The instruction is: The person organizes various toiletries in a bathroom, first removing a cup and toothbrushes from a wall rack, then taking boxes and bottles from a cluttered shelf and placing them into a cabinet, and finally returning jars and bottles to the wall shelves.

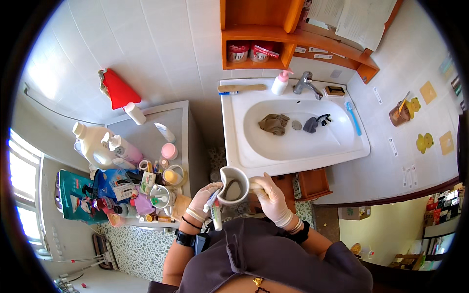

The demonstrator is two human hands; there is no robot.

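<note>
In front of my body, a pale mug is tilted so that its inside shows, with a dark curved mark or thing at the bottom. My gloved right hand grips it by the handle side. On the other side, my gloved left hand is closed around a white tube with green and red markings, like toothpaste. Something slim and white-blue sticks up beside the tube, too small to name. The left fingers are close to the mug's wall; whether they touch it I cannot tell.
Beyond is a white sink with a brown cloth, a dark grey cloth, a pump bottle, a wooden brush and a blue toothbrush. At left, a washing machine bears several bottles and jars. An orange shelf hangs above.
</note>
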